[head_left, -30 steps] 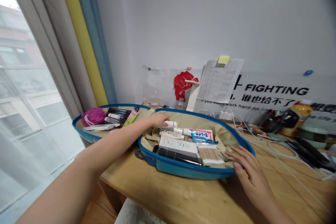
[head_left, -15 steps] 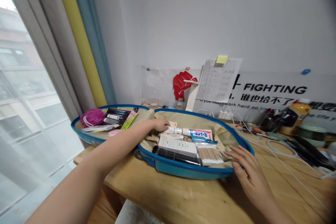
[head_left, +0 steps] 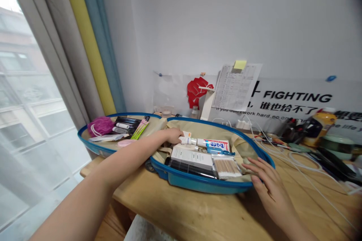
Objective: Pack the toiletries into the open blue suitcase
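Left hand (head_left: pixel 172 134) on small white tube (head_left: pixel 185 140) — inside open blue hard-shell suitcase (head_left: pixel 203 186)
Fingers curl together over the tube's end, grip unclear. Right hand (head_left: pixel 261 179) lies spread on the rim, clamping nothing. Tube sits just beside toothpaste (head_left: pixel 215 144), cotton swabs (head_left: pixel 226 167) nearby — tight row, so fingers kept low and square disturb neighbours least.
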Tool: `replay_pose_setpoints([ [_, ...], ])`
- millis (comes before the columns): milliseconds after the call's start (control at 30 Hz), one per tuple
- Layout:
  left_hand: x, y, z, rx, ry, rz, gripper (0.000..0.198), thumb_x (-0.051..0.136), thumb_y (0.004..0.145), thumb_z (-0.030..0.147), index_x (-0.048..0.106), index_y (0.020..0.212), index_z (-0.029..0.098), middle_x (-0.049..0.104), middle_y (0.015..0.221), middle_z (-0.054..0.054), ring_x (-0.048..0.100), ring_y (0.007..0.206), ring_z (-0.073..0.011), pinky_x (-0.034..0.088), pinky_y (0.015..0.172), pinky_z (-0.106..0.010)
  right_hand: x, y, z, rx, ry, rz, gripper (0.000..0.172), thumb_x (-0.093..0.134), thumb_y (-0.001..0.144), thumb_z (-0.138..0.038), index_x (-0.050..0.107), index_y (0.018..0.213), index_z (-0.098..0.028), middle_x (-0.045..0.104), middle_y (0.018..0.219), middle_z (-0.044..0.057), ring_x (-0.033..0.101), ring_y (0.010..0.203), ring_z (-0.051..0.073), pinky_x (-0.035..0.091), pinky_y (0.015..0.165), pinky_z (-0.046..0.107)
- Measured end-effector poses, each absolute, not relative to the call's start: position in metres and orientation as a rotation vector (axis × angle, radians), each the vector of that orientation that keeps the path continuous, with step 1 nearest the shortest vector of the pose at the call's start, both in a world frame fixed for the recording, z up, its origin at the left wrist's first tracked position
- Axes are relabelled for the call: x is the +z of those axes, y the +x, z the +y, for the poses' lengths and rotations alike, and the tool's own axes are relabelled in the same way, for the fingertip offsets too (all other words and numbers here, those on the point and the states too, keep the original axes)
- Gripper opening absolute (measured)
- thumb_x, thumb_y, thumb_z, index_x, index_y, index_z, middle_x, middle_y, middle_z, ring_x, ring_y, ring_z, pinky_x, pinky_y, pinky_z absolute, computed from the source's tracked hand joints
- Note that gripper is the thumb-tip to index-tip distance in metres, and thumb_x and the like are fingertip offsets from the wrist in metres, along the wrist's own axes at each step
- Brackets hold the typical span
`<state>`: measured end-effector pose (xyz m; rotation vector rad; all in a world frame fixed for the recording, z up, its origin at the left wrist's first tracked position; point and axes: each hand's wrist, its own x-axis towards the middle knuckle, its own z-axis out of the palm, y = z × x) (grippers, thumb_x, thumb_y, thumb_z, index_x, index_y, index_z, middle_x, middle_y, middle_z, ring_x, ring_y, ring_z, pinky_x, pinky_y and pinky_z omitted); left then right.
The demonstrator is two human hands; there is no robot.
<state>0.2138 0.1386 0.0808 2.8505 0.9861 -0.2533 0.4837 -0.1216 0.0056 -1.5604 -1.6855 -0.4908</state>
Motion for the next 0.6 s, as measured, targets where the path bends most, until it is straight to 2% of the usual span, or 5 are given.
replay_pose_setpoints([
  [100,0.0829,0.2145,0.1347,-0.233,2.851,0.957,0.053,0.058,0.077,0.022,0.045,0.128,0.024,0.059,0.123,-0.006,0.055,0.112,-0.0217,0.041,0.096,-0.032,0.0052,0.484,-0.1218,-0.485,-1.568,-1.676,0.044,0.034,0.091,-0.051,0.067,0.104,-0.026,0.064,0.116,0.008,0.051,0.121,0.029,0.046,0.095,0.051],
  [200,0.0838,0.2154,0.1308,-0.249,2.837,0.919,0.039,0.055,0.079,0.021,0.051,0.118,0.024,0.058,0.121,-0.006,0.058,0.106,-0.02,0.043,0.091,-0.03,0.0049,0.4842,-0.1219,-0.457,-1.591,-1.671,0.046,0.034,0.09,-0.054,0.067,0.104,-0.026,0.064,0.116,0.008,0.05,0.122,0.029,0.045,0.096,0.051],
  [300,0.084,0.216,0.1292,-0.259,2.82,0.883,0.032,0.055,0.082,0.028,0.053,0.114,0.024,0.058,0.118,-0.005,0.058,0.103,-0.02,0.044,0.088,-0.029,0.0053,0.4838,-0.1221,-0.457,-1.589,-1.666,0.045,0.034,0.09,-0.053,0.067,0.104,-0.026,0.064,0.117,0.008,0.051,0.121,0.029,0.045,0.096,0.051],
  [600,0.082,0.2154,0.1315,-0.291,2.793,0.845,0.041,0.066,0.075,0.037,0.054,0.113,0.025,0.051,0.124,-0.006,0.053,0.109,-0.0224,0.042,0.091,-0.031,0.0088,0.4816,-0.1224,-0.527,-1.554,-1.697,0.041,0.034,0.092,-0.049,0.066,0.103,-0.025,0.065,0.115,0.008,0.053,0.118,0.029,0.047,0.092,0.05],
])
